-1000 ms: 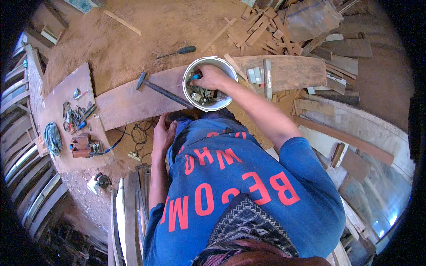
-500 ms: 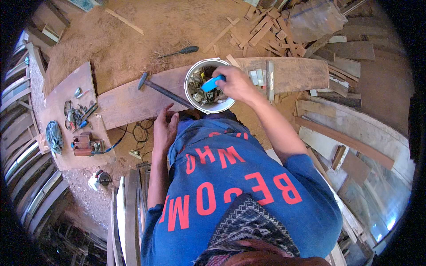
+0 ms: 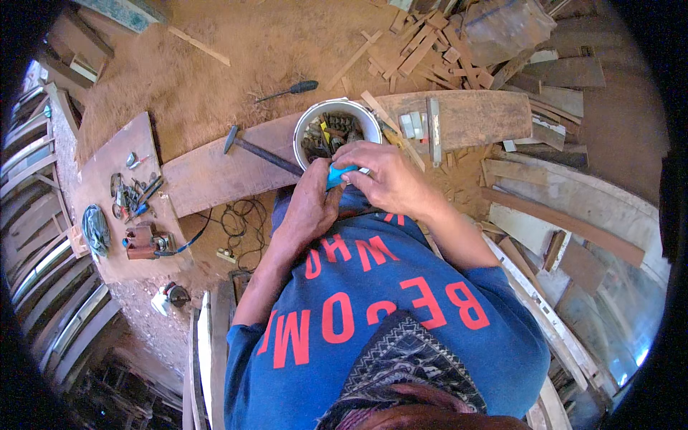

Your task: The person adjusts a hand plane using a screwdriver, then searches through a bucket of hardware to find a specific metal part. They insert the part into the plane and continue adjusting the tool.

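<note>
A small, flat, bright blue box-shaped object (image 3: 337, 176) sits between my two hands, just over the near rim of a white bucket (image 3: 374, 123). My left hand (image 3: 313, 196) is closed on its left end. My right hand (image 3: 380, 172) pinches it from the right and above, so fingers cover much of it. Its exact kind does not show. Inside the bucket lie mixed metal bits (image 3: 337, 129), some dark and one yellow. A hammer (image 3: 264, 155) rests on the wooden plank (image 3: 208, 175), its handle end close to the bucket and my left hand.
A long dark tool (image 3: 290, 90) lies on sawdust beyond the plank. Pale blocks (image 3: 411, 125) and a metal bar (image 3: 434, 132) are right of the bucket. Wood offcuts (image 3: 423, 54) pile at far right. On a board at left are a power tool (image 3: 147, 240) and hand tools (image 3: 132, 195).
My right hand has drawn the blue object out of the bucket toward me. My left hand has come up from beside my lap and closed on it too.
</note>
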Action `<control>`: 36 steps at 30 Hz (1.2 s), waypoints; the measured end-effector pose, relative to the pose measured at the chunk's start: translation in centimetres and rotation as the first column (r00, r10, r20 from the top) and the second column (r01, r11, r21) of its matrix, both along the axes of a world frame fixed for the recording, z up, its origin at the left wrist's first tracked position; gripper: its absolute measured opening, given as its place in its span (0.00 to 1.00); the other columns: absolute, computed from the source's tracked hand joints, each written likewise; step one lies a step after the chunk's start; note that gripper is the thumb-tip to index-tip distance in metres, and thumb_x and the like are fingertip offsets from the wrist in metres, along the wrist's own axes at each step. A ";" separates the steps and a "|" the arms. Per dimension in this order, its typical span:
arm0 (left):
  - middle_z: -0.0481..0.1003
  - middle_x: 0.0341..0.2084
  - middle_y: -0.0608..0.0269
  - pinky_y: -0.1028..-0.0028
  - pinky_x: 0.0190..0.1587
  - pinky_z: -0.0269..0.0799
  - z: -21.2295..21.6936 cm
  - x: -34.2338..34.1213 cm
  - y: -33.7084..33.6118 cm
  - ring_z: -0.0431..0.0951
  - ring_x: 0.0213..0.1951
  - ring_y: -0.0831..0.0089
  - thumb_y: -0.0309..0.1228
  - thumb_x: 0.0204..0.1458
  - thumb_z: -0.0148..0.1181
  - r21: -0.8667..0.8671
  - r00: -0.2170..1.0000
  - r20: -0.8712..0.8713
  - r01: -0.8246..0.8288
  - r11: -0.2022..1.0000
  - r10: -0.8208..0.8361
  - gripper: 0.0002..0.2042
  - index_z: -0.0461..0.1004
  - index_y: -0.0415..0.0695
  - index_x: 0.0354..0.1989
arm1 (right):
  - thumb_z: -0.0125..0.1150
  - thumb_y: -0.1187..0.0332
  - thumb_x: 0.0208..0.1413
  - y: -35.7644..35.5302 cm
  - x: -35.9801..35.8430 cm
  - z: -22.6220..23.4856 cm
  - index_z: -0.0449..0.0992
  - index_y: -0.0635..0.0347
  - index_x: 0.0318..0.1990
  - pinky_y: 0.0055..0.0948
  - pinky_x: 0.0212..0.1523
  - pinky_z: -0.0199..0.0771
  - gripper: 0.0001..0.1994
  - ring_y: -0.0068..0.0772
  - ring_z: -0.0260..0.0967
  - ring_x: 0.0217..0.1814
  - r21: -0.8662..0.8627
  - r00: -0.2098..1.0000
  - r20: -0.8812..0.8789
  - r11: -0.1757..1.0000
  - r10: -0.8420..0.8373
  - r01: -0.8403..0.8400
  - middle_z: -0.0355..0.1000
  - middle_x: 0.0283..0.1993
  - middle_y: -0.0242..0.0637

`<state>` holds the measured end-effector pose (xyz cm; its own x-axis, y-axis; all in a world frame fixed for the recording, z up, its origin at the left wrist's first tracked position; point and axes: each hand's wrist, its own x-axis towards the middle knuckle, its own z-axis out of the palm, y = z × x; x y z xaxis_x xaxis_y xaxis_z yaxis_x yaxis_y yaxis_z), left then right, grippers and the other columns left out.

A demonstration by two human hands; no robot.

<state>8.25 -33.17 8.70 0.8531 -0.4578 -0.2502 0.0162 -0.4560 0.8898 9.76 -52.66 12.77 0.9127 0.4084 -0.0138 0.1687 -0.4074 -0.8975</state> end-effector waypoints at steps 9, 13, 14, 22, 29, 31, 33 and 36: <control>0.70 0.30 0.44 0.51 0.40 0.68 0.0 0.2 -1.8 0.72 0.38 0.43 0.20 0.42 0.60 -0.050 0.973 0.206 -0.096 0.994 0.105 0.12 0.67 0.38 0.35 | 0.60 0.79 0.50 0.4 -2.2 3.0 0.79 0.68 0.42 0.42 0.55 0.77 0.11 0.53 0.75 0.53 -0.142 0.970 0.238 0.987 -0.042 0.077 0.76 0.50 0.51; 0.72 0.26 0.46 0.51 0.36 0.69 0.3 0.1 -2.3 0.73 0.34 0.44 0.24 0.42 0.64 -0.024 0.958 0.231 -0.168 0.986 0.169 0.09 0.68 0.39 0.30 | 0.60 0.80 0.48 0.8 -2.6 3.4 0.79 0.68 0.44 0.44 0.54 0.77 0.13 0.55 0.75 0.52 -0.138 0.962 0.265 0.986 -0.057 0.097 0.75 0.50 0.52; 0.72 0.25 0.47 0.51 0.35 0.69 0.4 0.2 -2.5 0.74 0.33 0.44 0.24 0.42 0.64 -0.024 0.946 0.264 -0.189 0.982 0.189 0.09 0.69 0.40 0.29 | 0.61 0.80 0.47 0.9 -2.7 3.5 0.78 0.68 0.44 0.44 0.54 0.77 0.14 0.55 0.75 0.52 -0.149 0.961 0.270 0.983 -0.062 0.105 0.75 0.50 0.53; 0.74 0.24 0.46 0.53 0.35 0.70 0.7 0.1 -2.8 0.76 0.32 0.43 0.28 0.44 0.66 0.067 0.929 0.349 -0.153 0.986 0.120 0.09 0.69 0.40 0.26 | 0.61 0.81 0.47 0.7 -3.3 4.6 0.78 0.66 0.44 0.45 0.52 0.76 0.14 0.55 0.74 0.51 -0.179 0.955 0.284 0.974 -0.083 0.138 0.75 0.48 0.52; 0.79 0.23 0.62 0.67 0.33 0.73 1.0 -0.8 -1.7 0.78 0.28 0.74 0.29 0.50 0.66 -0.220 0.954 -0.294 -0.003 0.976 -0.063 0.07 0.76 0.40 0.28 | 0.62 0.75 0.54 -0.2 -2.4 3.9 0.78 0.63 0.44 0.44 0.46 0.75 0.10 0.54 0.74 0.46 -0.067 0.987 0.093 0.989 -0.128 0.134 0.74 0.45 0.49; 0.79 0.25 0.67 0.69 0.35 0.74 1.1 -1.0 -1.2 0.75 0.32 0.81 0.31 0.50 0.67 -0.288 0.921 -0.383 -0.045 0.957 -0.072 0.07 0.78 0.40 0.31 | 0.64 0.69 0.56 0.0 -2.4 4.2 0.78 0.61 0.42 0.45 0.41 0.75 0.09 0.53 0.74 0.41 -0.086 0.975 0.212 0.992 -0.073 0.093 0.71 0.39 0.47; 0.81 0.36 0.65 0.70 0.45 0.77 0.2 -1.2 -0.5 0.78 0.41 0.77 0.31 0.48 0.68 -0.365 0.890 -0.410 0.040 0.930 -0.199 0.14 0.77 0.40 0.41 | 0.64 0.65 0.56 0.4 -3.4 5.2 0.77 0.59 0.41 0.46 0.39 0.76 0.10 0.53 0.74 0.39 -0.232 0.979 0.193 0.972 0.068 -0.022 0.69 0.37 0.46; 0.82 0.38 0.62 0.67 0.47 0.77 2.3 -2.4 -0.1 0.80 0.42 0.72 0.32 0.47 0.70 -0.360 0.861 -0.384 0.194 0.913 -0.334 0.17 0.77 0.40 0.45 | 0.63 0.55 0.58 0.2 -4.1 4.7 0.74 0.55 0.41 0.47 0.35 0.77 0.14 0.51 0.75 0.38 -0.381 0.956 0.149 0.907 0.252 -0.179 0.67 0.38 0.45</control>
<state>5.81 -33.22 10.95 0.5281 -0.7618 -0.3752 0.3443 -0.2118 0.9147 5.65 -52.49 17.48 0.8027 0.5955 -0.0316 0.4421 -0.6298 -0.6387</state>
